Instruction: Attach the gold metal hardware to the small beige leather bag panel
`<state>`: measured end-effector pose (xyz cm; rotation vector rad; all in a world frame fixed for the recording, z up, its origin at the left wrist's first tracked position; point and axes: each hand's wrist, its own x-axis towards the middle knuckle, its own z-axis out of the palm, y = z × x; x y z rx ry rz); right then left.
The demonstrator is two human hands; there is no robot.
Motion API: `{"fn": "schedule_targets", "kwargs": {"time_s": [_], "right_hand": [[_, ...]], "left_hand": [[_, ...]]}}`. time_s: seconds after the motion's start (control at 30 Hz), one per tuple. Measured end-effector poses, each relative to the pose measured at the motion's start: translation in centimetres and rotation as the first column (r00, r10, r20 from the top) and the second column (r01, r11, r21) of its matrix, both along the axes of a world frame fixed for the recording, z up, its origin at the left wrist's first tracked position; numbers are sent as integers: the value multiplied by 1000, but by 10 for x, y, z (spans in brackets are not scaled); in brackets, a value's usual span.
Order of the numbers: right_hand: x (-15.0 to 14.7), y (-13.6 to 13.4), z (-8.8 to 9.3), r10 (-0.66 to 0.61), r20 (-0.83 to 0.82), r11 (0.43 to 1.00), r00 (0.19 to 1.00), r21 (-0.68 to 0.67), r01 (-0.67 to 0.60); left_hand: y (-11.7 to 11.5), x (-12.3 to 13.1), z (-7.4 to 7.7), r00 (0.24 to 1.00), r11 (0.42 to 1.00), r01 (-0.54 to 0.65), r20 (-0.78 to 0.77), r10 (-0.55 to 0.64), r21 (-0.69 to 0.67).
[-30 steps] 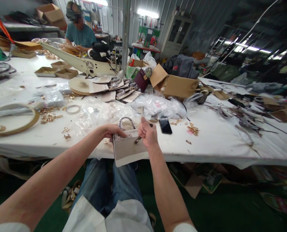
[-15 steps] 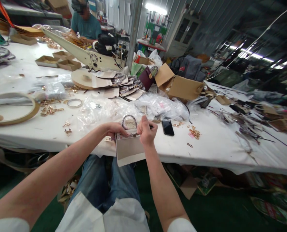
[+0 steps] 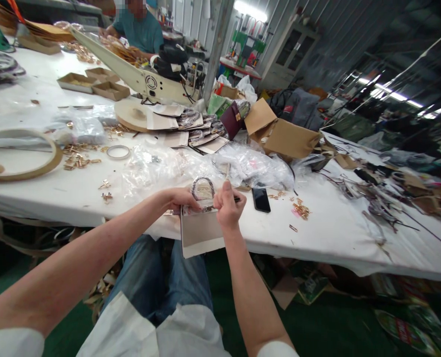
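My left hand (image 3: pixel 185 199) pinches the panel (image 3: pixel 201 232), handle (image 3: pixel 202 180) seemingly on; my right hand (image 3: pixel 230 205) grips a tool (image 3: pixel 227 172) at the far edge, work apparently unfinished.

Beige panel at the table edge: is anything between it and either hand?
Nothing visible stands between the left hand and the beige panel: the hand holds its upper left part. The right hand, closed around a dark tool, covers the upper right; whether the tool comes between is hidden.
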<state>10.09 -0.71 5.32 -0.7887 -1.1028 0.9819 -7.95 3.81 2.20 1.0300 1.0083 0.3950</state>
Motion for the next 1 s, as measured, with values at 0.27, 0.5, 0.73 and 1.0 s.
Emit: {"fn": "schedule_targets", "kwargs": {"time_s": [0.27, 0.5, 0.73, 1.0], "right_hand": [[-4, 2, 0, -35, -95, 999, 995, -3, 34], [1, 0, -3, -9, -120, 1000, 993, 21, 12], [2, 4, 0, 51, -195, 999, 979, 16, -49], [14, 6, 16, 69, -189, 996, 979, -36, -77]], "left_hand": [[-8, 4, 9, 994, 996, -86, 65, 86, 2], [-11, 7, 12, 996, 996, -87, -11, 87, 16], [-6, 9, 13, 991, 997, -60, -119, 53, -54], [-7, 13, 9, 991, 995, -69, -115, 61, -68]]}}
